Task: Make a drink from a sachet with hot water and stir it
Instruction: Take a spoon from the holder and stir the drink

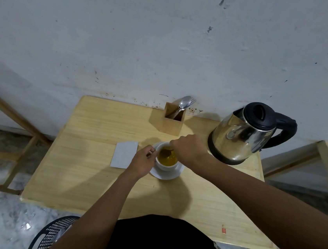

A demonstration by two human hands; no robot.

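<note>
From the head camera, my left hand (143, 160) is curled against the left side of the white cup (164, 165), fingers pinched at what seems to be its handle, though I cannot make the handle out clearly. My right hand (190, 148) hangs over the cup's far rim, fingers closed downward on something thin that dips into the yellow drink (168, 158); a dark teabag (166, 152) sits just beneath my fingertips. The cup stands on a saucer (176, 172) between my hands. The pale sachet (124, 153) lies flat just left of my left hand. The kettle (244, 133) stands right of my right hand, the cutlery holder (171, 121) beyond it.
</note>
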